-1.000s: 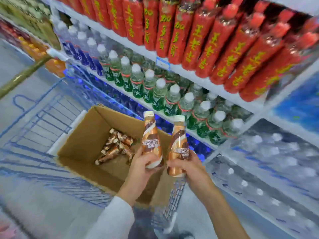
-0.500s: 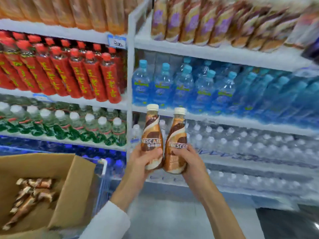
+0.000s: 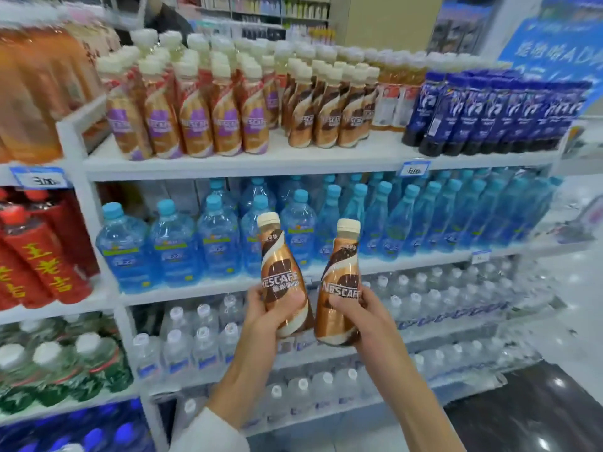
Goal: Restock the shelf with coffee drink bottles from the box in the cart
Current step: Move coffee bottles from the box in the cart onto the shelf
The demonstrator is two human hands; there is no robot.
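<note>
Head view, coffee bottles [image 3: 284, 282] upright, each hand's grip [image 3: 362, 316]

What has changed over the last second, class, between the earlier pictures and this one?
The view swung up from the box in the cart to the shelves. The box has gone from sight and the top shelf of brown-label coffee bottles now shows. Unchanged: the left hand and right hand each keep their grip on an upright coffee bottle.

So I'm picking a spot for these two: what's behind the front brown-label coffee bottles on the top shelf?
Behind the front brown-label coffee bottles on the top shelf, more cream caps show in rows. The front bottles cover their bodies, so gaps can't be judged.
</note>
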